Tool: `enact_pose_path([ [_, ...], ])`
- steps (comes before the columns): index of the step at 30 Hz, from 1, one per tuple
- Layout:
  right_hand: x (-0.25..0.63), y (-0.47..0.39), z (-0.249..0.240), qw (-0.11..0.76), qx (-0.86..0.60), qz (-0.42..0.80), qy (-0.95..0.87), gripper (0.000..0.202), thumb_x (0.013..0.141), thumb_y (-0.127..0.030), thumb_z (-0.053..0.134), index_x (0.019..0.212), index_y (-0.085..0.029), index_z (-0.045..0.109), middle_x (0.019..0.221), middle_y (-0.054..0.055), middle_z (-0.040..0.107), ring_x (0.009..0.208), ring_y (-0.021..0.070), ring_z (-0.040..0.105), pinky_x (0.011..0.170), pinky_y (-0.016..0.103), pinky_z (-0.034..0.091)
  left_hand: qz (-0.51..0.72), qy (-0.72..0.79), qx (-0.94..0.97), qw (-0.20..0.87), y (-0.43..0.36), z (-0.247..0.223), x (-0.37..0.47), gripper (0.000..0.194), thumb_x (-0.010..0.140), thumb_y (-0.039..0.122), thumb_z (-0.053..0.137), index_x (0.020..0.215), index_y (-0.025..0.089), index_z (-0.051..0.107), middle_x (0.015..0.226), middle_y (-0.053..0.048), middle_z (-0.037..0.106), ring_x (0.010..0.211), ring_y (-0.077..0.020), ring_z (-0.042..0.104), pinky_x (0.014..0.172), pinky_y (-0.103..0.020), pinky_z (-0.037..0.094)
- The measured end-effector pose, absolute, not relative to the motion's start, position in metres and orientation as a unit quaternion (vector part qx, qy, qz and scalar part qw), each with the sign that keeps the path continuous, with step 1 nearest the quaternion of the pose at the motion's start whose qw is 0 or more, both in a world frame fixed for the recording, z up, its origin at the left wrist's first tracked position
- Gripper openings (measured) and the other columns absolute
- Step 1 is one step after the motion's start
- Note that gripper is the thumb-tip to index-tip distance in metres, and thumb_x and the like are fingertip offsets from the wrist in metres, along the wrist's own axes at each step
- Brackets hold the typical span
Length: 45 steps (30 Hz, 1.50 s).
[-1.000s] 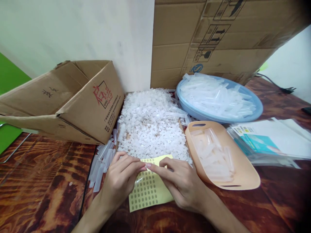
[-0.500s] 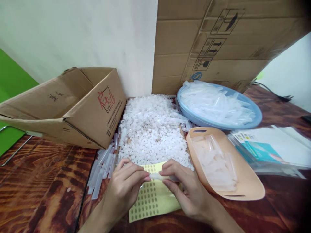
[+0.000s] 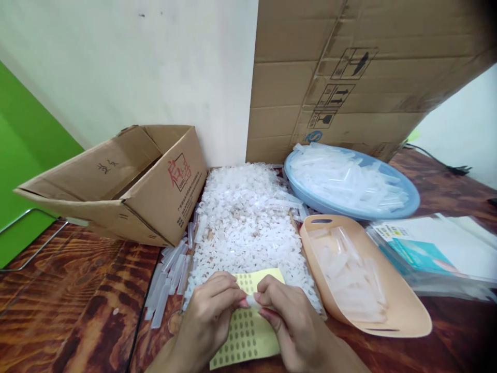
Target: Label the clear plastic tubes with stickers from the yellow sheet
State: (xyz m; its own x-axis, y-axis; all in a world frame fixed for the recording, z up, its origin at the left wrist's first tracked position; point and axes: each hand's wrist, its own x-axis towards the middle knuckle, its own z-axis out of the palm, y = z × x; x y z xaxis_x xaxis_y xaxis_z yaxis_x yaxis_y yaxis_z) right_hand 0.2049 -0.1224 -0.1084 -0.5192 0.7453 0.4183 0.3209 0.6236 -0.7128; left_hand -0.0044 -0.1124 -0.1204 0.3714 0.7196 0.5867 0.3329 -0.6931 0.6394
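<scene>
A small translucent white plastic tube is pinched between my two hands, only a short stretch of it showing. My left hand is closed on its left end with thumb and fingertips. On the other end, the fingers of my right hand are closed and hide the rest. Beneath both hands lies a yellow sticker sheet with rows of small grey oval stickers. Its far edge rests on a tray-like heap of small clear-white plastic pieces.
Loose clear tubes lie left of the heap, beside an open cardboard box. To the right are a peach tray with tubes, a blue basin piled with tubes, and plastic packets. A large carton stands behind.
My fingertips have drawn closer together on the tube, so less of it shows. The camera view has shifted, and the whole scene sits slightly lower.
</scene>
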Motion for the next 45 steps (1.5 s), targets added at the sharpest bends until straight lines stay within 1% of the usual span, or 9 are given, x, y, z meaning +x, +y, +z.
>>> enact_pose_path([
  [3, 0.205, -0.124, -0.105, 0.384, -0.32, 0.274, -0.822, 0.021, 0.095, -0.003, 0.041, 0.097, -0.023, 0.047, 0.085, 0.004, 0.057, 0.07, 0.0185, 0.058, 0.059, 0.03, 0.041, 0.455, 0.325, 0.799, 0.223, -0.116, -0.113, -0.004, 0.024, 0.097, 0.001, 0.057, 0.093, 0.019, 0.072, 0.079, -0.004, 0.075, 0.075, -0.0179, 0.072, 0.088, -0.036, 0.061],
  [8, 0.207, -0.122, -0.102, 0.478, -0.314, 0.257, -0.779, 0.021, 0.099, -0.006, 0.05, 0.111, -0.022, 0.055, 0.095, 0.006, 0.063, 0.08, 0.0187, 0.065, 0.065, 0.029, 0.05, 0.402, 0.343, 0.809, 0.255, -0.106, -0.084, -0.015, 0.014, 0.1, 0.014, 0.064, 0.1, 0.021, 0.075, 0.088, -0.005, 0.077, 0.079, -0.0163, 0.074, 0.07, -0.023, 0.058],
  [12, 0.212, -0.112, -0.105, 0.516, -0.363, 0.215, -0.745, 0.02, 0.099, -0.006, 0.053, 0.11, -0.022, 0.057, 0.098, 0.006, 0.064, 0.09, 0.0205, 0.068, 0.076, 0.031, 0.055, 0.17, 0.494, 0.836, 0.169, -0.059, -0.076, -0.033, 0.022, 0.102, 0.018, 0.058, 0.116, 0.023, 0.075, 0.115, -0.008, 0.077, 0.104, -0.0216, 0.074, 0.092, -0.03, 0.057],
  [15, 0.217, -0.108, -0.106, 0.525, -0.392, 0.211, -0.725, 0.016, 0.1, -0.009, 0.054, 0.108, -0.022, 0.057, 0.098, 0.006, 0.065, 0.092, 0.0211, 0.068, 0.078, 0.032, 0.055, 0.117, 0.556, 0.812, 0.133, -0.021, -0.082, -0.038, 0.024, 0.102, 0.015, 0.055, 0.112, 0.019, 0.076, 0.116, -0.012, 0.076, 0.107, -0.0277, 0.072, 0.096, -0.038, 0.055],
  [18, 0.218, -0.109, -0.105, 0.52, -0.384, 0.208, -0.734, 0.016, 0.101, -0.01, 0.053, 0.11, -0.022, 0.058, 0.098, 0.007, 0.066, 0.091, 0.0219, 0.069, 0.077, 0.032, 0.056, 0.072, 0.576, 0.804, 0.131, 0.0, -0.09, -0.031, 0.018, 0.1, 0.02, 0.061, 0.112, 0.02, 0.075, 0.115, -0.011, 0.076, 0.11, -0.0274, 0.071, 0.099, -0.039, 0.055],
  [23, 0.215, -0.113, -0.106, 0.49, -0.37, 0.187, -0.767, 0.014, 0.101, -0.011, 0.052, 0.109, -0.02, 0.058, 0.096, 0.008, 0.068, 0.088, 0.0238, 0.07, 0.075, 0.034, 0.056, 0.025, 0.601, 0.787, 0.138, 0.008, -0.101, -0.014, 0.034, 0.101, 0.036, 0.066, 0.13, 0.018, 0.063, 0.132, -0.011, 0.066, 0.111, -0.0247, 0.069, 0.093, -0.046, 0.061],
  [33, 0.215, -0.112, -0.112, 0.459, -0.387, 0.179, -0.779, 0.014, 0.102, -0.013, 0.051, 0.11, -0.019, 0.06, 0.096, 0.008, 0.069, 0.088, 0.0242, 0.07, 0.074, 0.035, 0.055, 0.099, 0.597, 0.779, 0.164, 0.001, -0.122, -0.011, 0.035, 0.102, 0.036, 0.066, 0.131, 0.017, 0.063, 0.131, -0.011, 0.066, 0.11, -0.0248, 0.069, 0.093, -0.046, 0.061],
  [40, 0.216, -0.109, -0.117, 0.447, -0.397, 0.18, -0.781, 0.014, 0.102, -0.013, 0.052, 0.113, -0.019, 0.059, 0.098, 0.008, 0.069, 0.09, 0.0249, 0.07, 0.076, 0.037, 0.056, 0.233, 0.573, 0.758, 0.207, -0.007, -0.113, -0.013, 0.016, 0.093, 0.02, 0.066, 0.107, 0.015, 0.07, 0.093, -0.006, 0.073, 0.085, -0.0218, 0.068, 0.084, -0.038, 0.056],
  [45, 0.218, -0.107, -0.117, 0.475, -0.408, 0.202, -0.753, 0.017, 0.102, -0.013, 0.055, 0.116, -0.021, 0.059, 0.102, 0.008, 0.067, 0.089, 0.0222, 0.067, 0.076, 0.034, 0.055, 0.321, 0.531, 0.736, 0.268, -0.047, -0.086, -0.017, 0.026, 0.103, 0.036, 0.053, 0.114, 0.019, 0.069, 0.101, -0.006, 0.073, 0.087, -0.0189, 0.072, 0.081, -0.031, 0.058],
])
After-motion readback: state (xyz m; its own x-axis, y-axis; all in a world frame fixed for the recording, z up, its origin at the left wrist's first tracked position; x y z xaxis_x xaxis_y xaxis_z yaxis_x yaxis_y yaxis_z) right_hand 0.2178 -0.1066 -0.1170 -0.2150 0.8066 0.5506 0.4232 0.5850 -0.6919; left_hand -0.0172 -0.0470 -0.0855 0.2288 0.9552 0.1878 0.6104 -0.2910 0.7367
